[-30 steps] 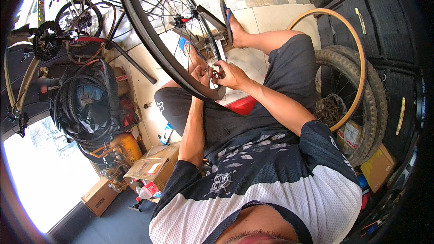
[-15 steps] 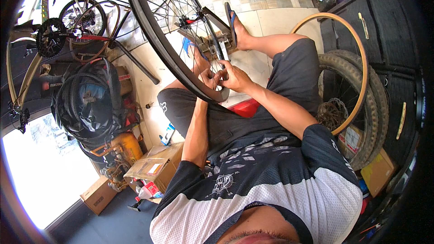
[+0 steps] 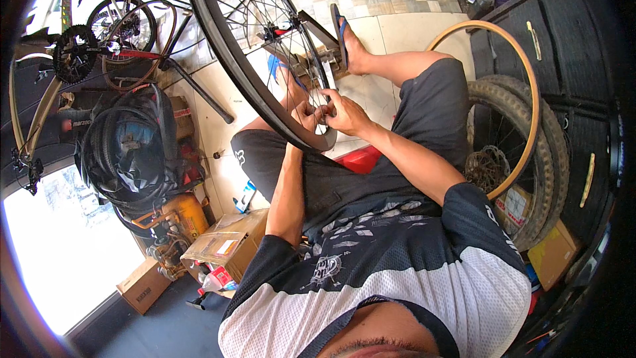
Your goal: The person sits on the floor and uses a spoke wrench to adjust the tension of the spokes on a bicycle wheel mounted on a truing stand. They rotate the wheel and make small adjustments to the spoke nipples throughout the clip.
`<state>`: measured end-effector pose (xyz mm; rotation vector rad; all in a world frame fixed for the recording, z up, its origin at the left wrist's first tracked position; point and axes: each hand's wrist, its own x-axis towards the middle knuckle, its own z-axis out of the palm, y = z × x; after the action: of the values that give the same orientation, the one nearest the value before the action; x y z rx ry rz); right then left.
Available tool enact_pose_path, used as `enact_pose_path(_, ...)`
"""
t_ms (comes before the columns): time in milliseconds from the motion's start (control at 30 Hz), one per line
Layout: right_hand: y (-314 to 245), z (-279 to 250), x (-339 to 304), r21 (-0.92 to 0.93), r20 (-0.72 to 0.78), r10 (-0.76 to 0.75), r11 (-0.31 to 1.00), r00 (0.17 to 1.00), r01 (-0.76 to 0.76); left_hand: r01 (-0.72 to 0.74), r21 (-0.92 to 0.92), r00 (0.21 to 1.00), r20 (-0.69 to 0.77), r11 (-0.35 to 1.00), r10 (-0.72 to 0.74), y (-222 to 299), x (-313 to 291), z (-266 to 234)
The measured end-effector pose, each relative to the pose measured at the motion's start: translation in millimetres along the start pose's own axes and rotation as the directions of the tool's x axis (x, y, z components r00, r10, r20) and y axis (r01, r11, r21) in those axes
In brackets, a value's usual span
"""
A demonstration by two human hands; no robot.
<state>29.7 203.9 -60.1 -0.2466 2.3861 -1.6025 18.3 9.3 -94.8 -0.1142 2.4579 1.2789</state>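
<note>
A bicycle wheel (image 3: 228, 46) with a deep black rim and dark spokes stands tilted in front of me, its lower end between my knees. Its hub (image 3: 271, 32) sits at a stand (image 3: 317, 33) on the floor. My left hand (image 3: 305, 116) reaches in among the spokes near the lower rim, fingers curled and partly hidden by the rim. What they pinch is too small to tell. From the right, my right hand (image 3: 348, 116) closes round the rim's right side, thumb raised along it and fingertips close to those of my left hand.
Bicycle frames (image 3: 73, 53) hang at the left above bundled black tyres (image 3: 126, 139). A cardboard box (image 3: 228, 245) and an orange compressor-like machine (image 3: 182, 219) stand at my left. At my right lean a tan rim (image 3: 530, 93) and knobby tyres (image 3: 553, 159) against dark drawers (image 3: 570, 46).
</note>
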Motion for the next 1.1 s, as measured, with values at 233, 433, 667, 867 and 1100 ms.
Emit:
enact_pose_path(233,1,3,1,-0.066,-0.01,-0.082,0.995,0.997,0.081,-0.014,-0.023,0.997,-0.073,1.0,0.012,12,-5,2)
enact_pose_path(433,8,5,2,0.064,0.072,0.047,0.997,0.996,-0.052,-0.007,-0.263,1.0,-0.028,0.965,0.0,23,-12,-8)
enact_pose_path(667,-3,3,-1,-0.137,-0.091,-0.102,0.987,0.991,0.089,0.018,0.025,0.997,-0.069,1.0,-0.016,22,-5,1)
enact_pose_path(867,-5,5,-2,0.066,-0.035,0.003,0.998,0.999,0.0,0.016,0.001,0.997,-0.076,1.0,-0.015,13,-5,-2)
enact_pose_path(1100,-1,6,0,-0.049,-0.069,-0.016,0.999,0.997,0.013,-0.098,0.097,0.995,-0.01,0.99,0.1,0,-5,-1)
